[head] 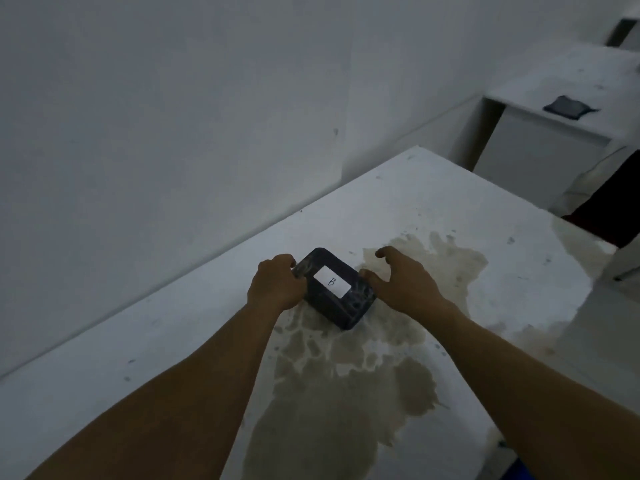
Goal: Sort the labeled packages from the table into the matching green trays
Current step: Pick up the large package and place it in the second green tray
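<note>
1. The dark package (334, 289), labelled B, is sitting on the stained tabletop (450, 209).
2. The left hand (275, 284) is curling its fingers onto the left edge; the right hand (398, 282) is pressing a thumb against the right edge, fingers spread open.
3. Looks like the pickup step; no green tray is showing, so the B tray needs finding next.

A brownish stain (349, 375) spreads over the white desk (173, 358). At two o'clock, a dark flat pouch (568, 107) lies on another white desk (554, 81).
</note>
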